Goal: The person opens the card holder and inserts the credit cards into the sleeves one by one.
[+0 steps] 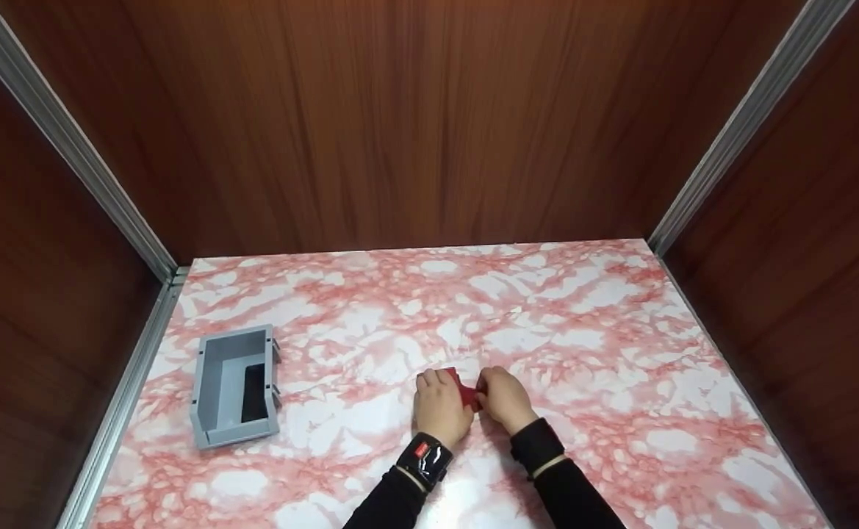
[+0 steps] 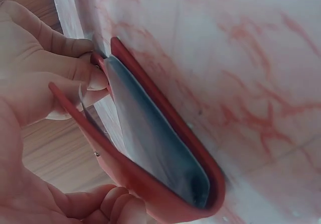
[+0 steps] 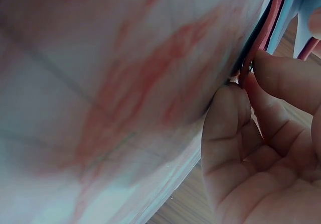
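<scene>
A small red card holder point(image 1: 469, 397) is between my hands, low over the table. In the left wrist view it stands partly open, with clear plastic sleeves point(image 2: 155, 143) inside and a small metal snap point(image 2: 97, 154) on one cover. My left hand point(image 1: 441, 405) grips its left part from above, fingers bent over the cover. At the other side, my right hand point(image 1: 506, 398) pinches a narrow red strap point(image 3: 261, 38) of the holder between thumb and fingertips.
A grey plastic bin point(image 1: 212, 437) stands on the left of the table, with a black flat object point(image 1: 255, 393) inside. Dark wood panels point(image 1: 400, 132) enclose the back and sides of the red-and-white marbled table point(image 1: 583, 477). Metal rails run along the corners.
</scene>
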`<state>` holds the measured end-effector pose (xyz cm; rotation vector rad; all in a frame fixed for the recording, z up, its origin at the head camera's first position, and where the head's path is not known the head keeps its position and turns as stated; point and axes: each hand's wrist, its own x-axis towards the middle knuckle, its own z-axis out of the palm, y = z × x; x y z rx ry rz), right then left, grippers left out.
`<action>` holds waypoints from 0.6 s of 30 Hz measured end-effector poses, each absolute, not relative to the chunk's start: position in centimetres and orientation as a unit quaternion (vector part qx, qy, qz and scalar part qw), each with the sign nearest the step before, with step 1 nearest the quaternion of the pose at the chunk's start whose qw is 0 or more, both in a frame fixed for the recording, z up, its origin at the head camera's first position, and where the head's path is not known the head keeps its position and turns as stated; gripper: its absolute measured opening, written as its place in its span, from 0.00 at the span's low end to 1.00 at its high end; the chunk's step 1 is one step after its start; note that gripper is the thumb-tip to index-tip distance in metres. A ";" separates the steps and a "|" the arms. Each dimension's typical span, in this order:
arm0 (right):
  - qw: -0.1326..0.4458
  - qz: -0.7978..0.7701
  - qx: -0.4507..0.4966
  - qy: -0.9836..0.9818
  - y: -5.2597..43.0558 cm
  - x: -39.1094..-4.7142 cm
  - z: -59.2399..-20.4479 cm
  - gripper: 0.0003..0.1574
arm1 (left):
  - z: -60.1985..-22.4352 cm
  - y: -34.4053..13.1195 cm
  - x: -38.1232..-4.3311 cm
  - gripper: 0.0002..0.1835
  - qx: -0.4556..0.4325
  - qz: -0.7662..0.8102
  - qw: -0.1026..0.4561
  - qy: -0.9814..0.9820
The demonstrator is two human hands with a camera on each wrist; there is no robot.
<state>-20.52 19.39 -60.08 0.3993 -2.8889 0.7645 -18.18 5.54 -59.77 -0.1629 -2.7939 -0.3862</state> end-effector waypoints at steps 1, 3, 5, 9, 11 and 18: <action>0.063 0.254 0.132 -0.956 19.4 -20.5 -60.1 0.14 | -59.7 5.5 -18.2 0.41 -0.057 -0.134 0.157 -0.977; 0.062 0.256 0.132 -0.956 19.4 -20.5 -60.1 0.14 | -59.7 5.5 -18.1 0.41 -0.056 -0.132 0.158 -0.977; 0.060 0.258 0.133 -0.955 19.4 -20.5 -60.2 0.14 | -59.7 5.5 -18.2 0.40 -0.057 -0.130 0.159 -0.977; 0.058 0.259 0.134 -0.955 19.4 -20.6 -60.3 0.14 | -59.8 5.6 -18.1 0.38 -0.055 -0.126 0.168 -0.976; 0.057 0.260 0.133 -0.955 19.5 -20.6 -60.3 0.14 | -59.8 5.7 -18.1 0.36 -0.053 -0.126 0.174 -0.975; 0.058 0.261 0.132 -0.955 19.5 -20.7 -60.2 0.14 | -59.7 5.8 -18.2 0.36 -0.049 -0.127 0.178 -0.974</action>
